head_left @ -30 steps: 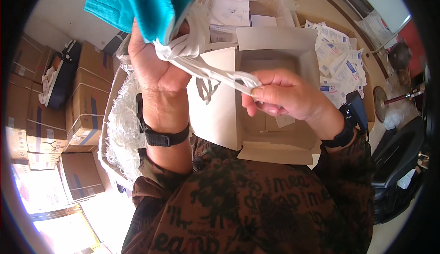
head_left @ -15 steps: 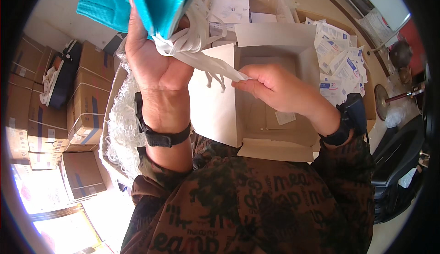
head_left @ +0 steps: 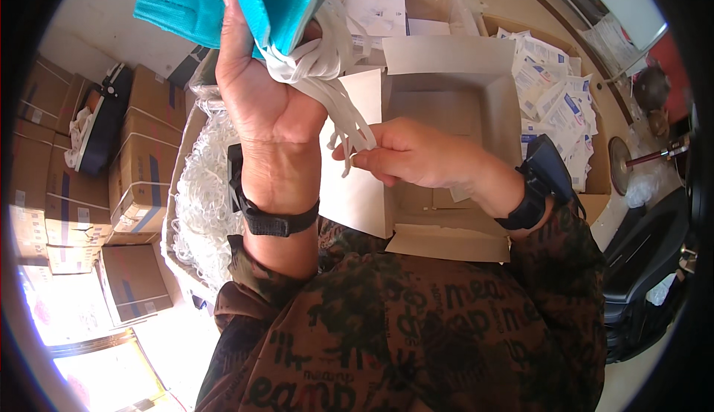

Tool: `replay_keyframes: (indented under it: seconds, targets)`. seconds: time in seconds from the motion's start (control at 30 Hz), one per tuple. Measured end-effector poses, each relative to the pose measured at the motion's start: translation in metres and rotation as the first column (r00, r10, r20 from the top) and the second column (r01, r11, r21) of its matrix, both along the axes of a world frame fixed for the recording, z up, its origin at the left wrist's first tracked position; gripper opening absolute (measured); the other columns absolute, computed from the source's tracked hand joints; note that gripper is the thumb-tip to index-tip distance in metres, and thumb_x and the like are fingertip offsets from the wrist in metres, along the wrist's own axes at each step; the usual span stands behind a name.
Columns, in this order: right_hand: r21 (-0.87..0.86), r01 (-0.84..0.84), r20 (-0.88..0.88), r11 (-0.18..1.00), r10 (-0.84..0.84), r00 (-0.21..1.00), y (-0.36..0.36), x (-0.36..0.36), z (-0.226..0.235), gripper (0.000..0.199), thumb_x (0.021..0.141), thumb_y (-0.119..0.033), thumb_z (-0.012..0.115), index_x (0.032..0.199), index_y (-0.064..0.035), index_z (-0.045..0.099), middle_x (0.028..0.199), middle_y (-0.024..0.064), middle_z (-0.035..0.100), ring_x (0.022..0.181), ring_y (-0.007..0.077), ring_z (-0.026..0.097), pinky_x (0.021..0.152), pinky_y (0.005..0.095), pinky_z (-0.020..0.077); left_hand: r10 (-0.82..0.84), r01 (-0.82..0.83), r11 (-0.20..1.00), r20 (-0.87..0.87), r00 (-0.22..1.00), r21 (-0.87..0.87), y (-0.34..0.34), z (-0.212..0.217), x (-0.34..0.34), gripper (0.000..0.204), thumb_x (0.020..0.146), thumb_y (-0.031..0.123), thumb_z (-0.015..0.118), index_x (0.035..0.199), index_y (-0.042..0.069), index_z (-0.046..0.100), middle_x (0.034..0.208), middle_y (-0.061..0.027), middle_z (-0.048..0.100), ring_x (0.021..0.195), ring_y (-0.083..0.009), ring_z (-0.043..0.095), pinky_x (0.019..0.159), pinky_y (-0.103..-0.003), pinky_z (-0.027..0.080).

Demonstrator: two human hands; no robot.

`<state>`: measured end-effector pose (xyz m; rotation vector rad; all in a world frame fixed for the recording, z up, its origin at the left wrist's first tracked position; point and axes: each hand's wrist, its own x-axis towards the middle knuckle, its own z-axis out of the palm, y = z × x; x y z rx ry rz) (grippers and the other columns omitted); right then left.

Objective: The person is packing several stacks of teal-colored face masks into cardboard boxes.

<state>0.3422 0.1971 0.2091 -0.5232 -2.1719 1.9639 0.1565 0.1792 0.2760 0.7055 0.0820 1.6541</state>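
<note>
My left hand (head_left: 279,111), palm up, grips a bunch of teal fabric face masks (head_left: 268,3) at the upper left. Its thumb lies along their near side, while the other fingers are mostly hidden. From the masks hangs a thick bundle of white ear loops (head_left: 320,55), trailing down past my left wrist. My right hand (head_left: 424,155) is closed in a pinch on the lower ends of these loops. Below and beyond the right hand stands an open cardboard box (head_left: 491,122), flaps folded out, with a small white paper partly covered inside.
A bin of tangled white elastic loops (head_left: 201,196) stands left of my left forearm. At the right, a carton holds many small white packets (head_left: 554,107). A plastic-lined box (head_left: 372,14) sits behind. Strapped brown cartons (head_left: 141,159) are stacked far left; a black chair (head_left: 647,263) is at right.
My right hand has moved left and slightly down with the loop ends, which now hang more steeply and slacker. My left hand and the masks have shifted slightly right.
</note>
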Motion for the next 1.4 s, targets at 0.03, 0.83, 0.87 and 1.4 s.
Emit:
replay_keyframes:
  seconds: [0.03,0.83,0.87,1.4]
  targets:
    - [-0.071,-0.027,-0.027,0.997,0.025,0.999,-0.001,-0.002,0.0,0.032,0.099,-0.028,0.052,0.119,-0.0054,0.062,0.065,-0.0053,0.047,0.058,0.0051,0.043,0.055,0.0233,0.0359,0.0,0.0,1.0,0.003,1.0,0.008,0.001,-0.001,-0.003,0.037,0.094,0.03,0.052,0.113,0.001,0.064,0.11,-0.0155,0.067,0.099,-0.0281,0.065,0.096,-0.046,0.049]
    - [-0.565,-0.019,-0.136,0.825,-0.071,0.988,-0.018,-0.013,0.008,0.017,0.091,-0.016,0.052,0.098,-0.003,0.061,0.066,0.0032,0.055,0.046,0.0036,0.036,0.04,0.0196,0.0245,0.086,-0.085,0.996,-0.064,0.994,0.021,-0.001,-0.009,-0.022,0.038,0.093,0.034,0.05,0.104,0.002,0.066,0.093,-0.0146,0.07,0.078,-0.0243,0.069,0.076,-0.04,0.058]
    - [-0.564,-0.018,-0.135,0.826,-0.071,0.988,-0.016,-0.012,0.006,0.017,0.091,-0.016,0.052,0.098,-0.003,0.061,0.066,0.0032,0.055,0.046,0.0036,0.036,0.04,0.0196,0.0245,0.139,-0.139,0.99,-0.053,0.989,-0.008,-0.001,-0.009,-0.02,0.038,0.093,0.035,0.05,0.104,0.002,0.066,0.092,-0.0147,0.07,0.076,-0.0242,0.069,0.074,-0.04,0.059]
    - [-0.135,0.071,0.021,0.988,-0.069,0.997,-0.019,0.028,0.01,0.036,0.099,-0.038,0.051,0.089,-0.0052,0.062,0.066,-0.003,0.049,0.058,0.0061,0.043,0.052,0.0239,0.0352,0.062,-0.063,0.998,0.046,0.997,0.022,-0.014,0.001,-0.079,0.034,0.092,0.024,0.051,0.113,0.0,0.063,0.116,-0.0172,0.064,0.112,-0.0314,0.059,0.101,-0.051,0.043]
